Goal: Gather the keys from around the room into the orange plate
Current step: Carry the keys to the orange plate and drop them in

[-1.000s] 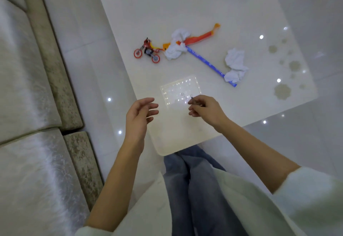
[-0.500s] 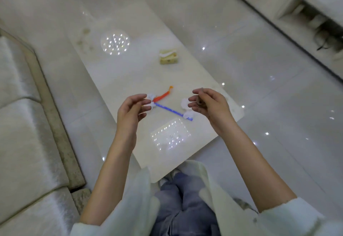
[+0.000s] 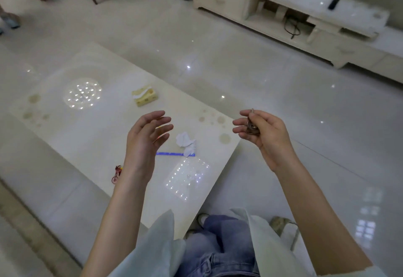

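Pinching a key (image 3: 251,124), the right hand (image 3: 265,134) hovers beside the empty, loosely spread left hand (image 3: 145,138); no writing is legible.

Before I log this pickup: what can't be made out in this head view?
- Keys: the right hand curls round them, so their number is hidden.
- Orange plate: nowhere in view.
- Toy motorbike: partly behind the left hand's wrist.
- Blue stick: one end hidden by that hand.

Metal keys (image 3: 250,124), glossy table (image 3: 104,128), crumpled paper tissue (image 3: 185,141)
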Tool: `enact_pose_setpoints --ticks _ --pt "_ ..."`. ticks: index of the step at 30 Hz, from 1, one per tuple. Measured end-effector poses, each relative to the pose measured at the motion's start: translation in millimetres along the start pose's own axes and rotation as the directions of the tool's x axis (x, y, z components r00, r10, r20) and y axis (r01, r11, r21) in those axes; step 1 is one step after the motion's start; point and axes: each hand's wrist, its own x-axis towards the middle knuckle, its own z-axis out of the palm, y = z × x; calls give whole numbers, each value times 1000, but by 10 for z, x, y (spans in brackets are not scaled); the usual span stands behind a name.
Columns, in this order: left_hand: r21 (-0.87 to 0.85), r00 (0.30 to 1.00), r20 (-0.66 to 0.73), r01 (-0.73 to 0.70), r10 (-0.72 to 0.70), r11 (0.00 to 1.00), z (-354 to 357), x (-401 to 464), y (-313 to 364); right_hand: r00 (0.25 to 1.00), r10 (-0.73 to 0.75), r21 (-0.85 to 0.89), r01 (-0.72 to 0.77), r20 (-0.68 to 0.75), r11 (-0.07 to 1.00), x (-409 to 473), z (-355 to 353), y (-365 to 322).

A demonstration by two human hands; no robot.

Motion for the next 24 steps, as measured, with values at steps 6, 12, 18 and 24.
enact_pose_setpoints --ticks 6,12,18,24 --pt "61 993 92 72 -77 996 571 266 -133 992 17 68 -8 -127 998 158 -450 -19" --pt "114 990 118 69 -82 991 1357 578 -257 978 7 97 13 -207 995 609 -1200 -231" --pt "134 982 115 131 -147 982 2573 1028 -507 967 33 37 -24 -252 999 1382 -2115 -524" --pt "160 973 178 115 -143 980 3637 1429 -429 961 -5 51 19 -276 999 1892 -2793 -958"
